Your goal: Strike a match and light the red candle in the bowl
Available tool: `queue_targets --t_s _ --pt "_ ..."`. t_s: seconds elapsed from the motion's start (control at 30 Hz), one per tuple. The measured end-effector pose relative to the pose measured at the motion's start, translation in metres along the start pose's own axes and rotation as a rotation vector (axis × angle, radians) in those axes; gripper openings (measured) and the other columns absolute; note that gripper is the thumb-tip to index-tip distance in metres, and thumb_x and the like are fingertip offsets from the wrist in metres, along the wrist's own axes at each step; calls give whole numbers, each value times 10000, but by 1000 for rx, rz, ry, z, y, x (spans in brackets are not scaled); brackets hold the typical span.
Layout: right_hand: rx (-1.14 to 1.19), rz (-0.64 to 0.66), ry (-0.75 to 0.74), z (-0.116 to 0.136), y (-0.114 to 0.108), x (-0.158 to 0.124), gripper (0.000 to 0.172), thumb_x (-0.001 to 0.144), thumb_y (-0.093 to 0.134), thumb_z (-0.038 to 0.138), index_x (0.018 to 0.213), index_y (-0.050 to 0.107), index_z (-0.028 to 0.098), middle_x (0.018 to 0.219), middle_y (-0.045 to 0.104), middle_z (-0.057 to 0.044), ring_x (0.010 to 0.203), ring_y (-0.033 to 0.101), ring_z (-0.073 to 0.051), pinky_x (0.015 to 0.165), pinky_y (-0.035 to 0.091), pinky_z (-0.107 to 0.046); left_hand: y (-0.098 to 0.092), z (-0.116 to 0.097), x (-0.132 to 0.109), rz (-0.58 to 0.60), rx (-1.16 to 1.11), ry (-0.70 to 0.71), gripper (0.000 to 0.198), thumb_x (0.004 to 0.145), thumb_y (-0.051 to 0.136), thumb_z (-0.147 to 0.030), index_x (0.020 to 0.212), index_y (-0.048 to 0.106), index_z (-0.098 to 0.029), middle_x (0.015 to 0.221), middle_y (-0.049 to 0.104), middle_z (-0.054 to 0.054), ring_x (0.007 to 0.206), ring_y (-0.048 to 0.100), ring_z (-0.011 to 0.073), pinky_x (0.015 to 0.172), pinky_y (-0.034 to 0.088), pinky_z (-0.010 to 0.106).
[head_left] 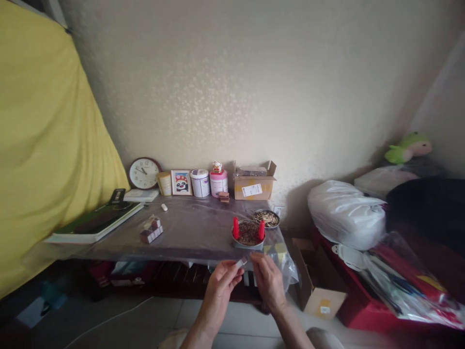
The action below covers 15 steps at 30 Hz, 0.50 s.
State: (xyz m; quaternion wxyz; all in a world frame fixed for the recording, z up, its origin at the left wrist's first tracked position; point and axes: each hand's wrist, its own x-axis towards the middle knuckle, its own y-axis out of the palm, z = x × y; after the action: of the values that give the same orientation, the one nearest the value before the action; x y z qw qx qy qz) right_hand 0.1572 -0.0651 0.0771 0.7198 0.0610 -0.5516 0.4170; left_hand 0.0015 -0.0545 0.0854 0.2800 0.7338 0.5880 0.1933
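Left hand (221, 282) is gripping a small white box (240, 263), thumb against fingers. Box is up off the bench (196, 225), in front of its near edge. Right hand (269, 280) is just beside it, fingertips drawn together; can't tell if anything is pinched in there.

On the bench, beyond the hands: round dish (248, 246) of dark brown granules, with two red sticks (236, 228) upright in it, one at each side. Just behind it to the right, a shallow tin (267, 227) full of short pale sticks. Well off to the left, a cluster of small brown-and-white boxes (151, 233).

Back row by the wall: clock (144, 173), panda picture (181, 183), two lidded canisters (200, 184), cardboard box (253, 188).
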Motion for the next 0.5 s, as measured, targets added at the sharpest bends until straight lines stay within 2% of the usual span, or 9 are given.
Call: queue_targets --t_s 0.1,0.2,0.37,0.5 --pt "-37 -100 129 -25 5 -3 140 922 516 226 919 653 198 830 711 -59 768 685 -199 705 558 -322 -3 -1 -3 1 33 0 245 701 776 -362 838 717 -167 877 734 62 847 646 176 816 470 301" --pt "-31 -142 201 -30 -1 0 141 921 535 277 899 650 198 831 715 -46 763 688 -187 703 556 -302 -9 1 -2 -8 49 -8 223 708 771 -356 834 713 -181 886 738 54 838 645 168 805 470 292" --pt "32 -155 246 -7 -8 6 165 914 547 308 860 663 203 817 724 -36 757 694 -179 709 563 -283 -11 4 -1 -16 54 -12 212 710 770 -347 832 716 -183 875 731 41 842 640 162 789 473 276" --pt "142 -131 213 12 -5 2 106 902 570 254 875 662 210 845 728 -37 808 700 -176 756 566 -277 -5 3 -2 -14 44 0 210 693 781 -335 816 719 -177 851 721 41 838 632 170 780 475 284"
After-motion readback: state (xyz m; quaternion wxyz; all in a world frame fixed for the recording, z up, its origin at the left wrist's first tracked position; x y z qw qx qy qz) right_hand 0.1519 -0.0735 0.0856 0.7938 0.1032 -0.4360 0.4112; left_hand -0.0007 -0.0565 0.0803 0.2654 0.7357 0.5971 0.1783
